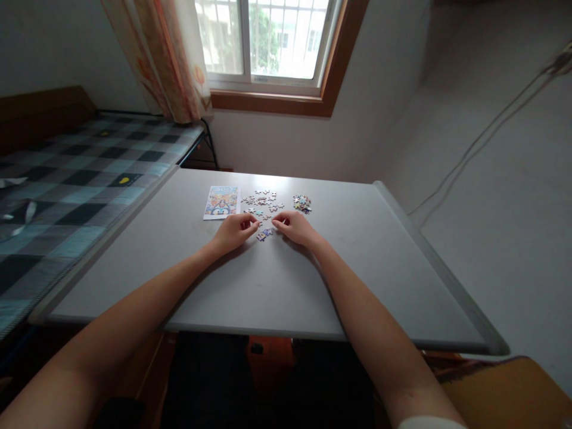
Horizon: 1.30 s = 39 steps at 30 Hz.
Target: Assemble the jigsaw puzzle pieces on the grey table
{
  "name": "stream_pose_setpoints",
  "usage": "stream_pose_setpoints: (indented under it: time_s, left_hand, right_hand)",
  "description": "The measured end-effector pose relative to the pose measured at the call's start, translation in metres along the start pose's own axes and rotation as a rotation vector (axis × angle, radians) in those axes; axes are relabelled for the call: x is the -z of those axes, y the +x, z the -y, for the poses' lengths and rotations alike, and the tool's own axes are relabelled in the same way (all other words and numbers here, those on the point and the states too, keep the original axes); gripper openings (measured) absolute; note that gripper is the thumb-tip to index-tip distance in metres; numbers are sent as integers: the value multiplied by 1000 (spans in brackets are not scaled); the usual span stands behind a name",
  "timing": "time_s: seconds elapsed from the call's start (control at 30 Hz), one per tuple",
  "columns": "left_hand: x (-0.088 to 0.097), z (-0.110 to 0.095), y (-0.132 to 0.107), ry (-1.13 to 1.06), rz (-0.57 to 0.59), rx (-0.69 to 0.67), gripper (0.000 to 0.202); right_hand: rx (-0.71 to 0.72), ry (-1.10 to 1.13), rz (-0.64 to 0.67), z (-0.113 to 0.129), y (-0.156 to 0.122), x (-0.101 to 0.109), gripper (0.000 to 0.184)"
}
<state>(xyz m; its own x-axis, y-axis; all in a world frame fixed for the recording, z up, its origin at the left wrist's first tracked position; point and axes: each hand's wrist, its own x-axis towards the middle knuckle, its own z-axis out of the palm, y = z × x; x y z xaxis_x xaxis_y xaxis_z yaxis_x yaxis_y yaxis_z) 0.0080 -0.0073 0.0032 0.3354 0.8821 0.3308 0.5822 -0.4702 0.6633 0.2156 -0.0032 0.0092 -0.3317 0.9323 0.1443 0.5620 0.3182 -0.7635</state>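
Observation:
Both of my hands rest on a grey table [357, 280]. My left hand [235, 230] has its fingers curled in a pinch; what it holds, if anything, is too small to name. My right hand [295, 227] is curled the same way, fingertips pinched together. Between the two hands lies a small joined cluster of puzzle pieces [264, 235]. Just beyond my fingers several loose puzzle pieces [263, 202] are scattered face down. A small heap of coloured pieces [302, 204] sits to the right of them. A colourful picture card [221, 202] lies to the left.
A bed with a dark checked cover [75, 185] runs along the table's left side. A window [268, 42] with an orange curtain [165, 59] is behind the table. White walls close the right side, with a cable [482, 137] hanging on them.

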Motion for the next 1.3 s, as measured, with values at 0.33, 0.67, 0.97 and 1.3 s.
stream_pose_setpoints:
  time_s: [0.33, 0.67, 0.97, 1.3]
  left_hand:
    - [14, 1, -3, 249, 200, -131, 22]
    - [11, -9, -7, 145, 362, -159, 26]
    - [9, -7, -8, 298, 299, -185, 35]
    - [6, -8, -8, 276, 292, -168, 32]
  right_hand:
    - [38, -62, 87, -2, -1, 2, 8]
    - [95, -145, -82, -10, 2, -8, 12]
    - [108, -100, 10, -5, 1, 0, 21]
    - [74, -126, 28, -5, 3, -1, 21]
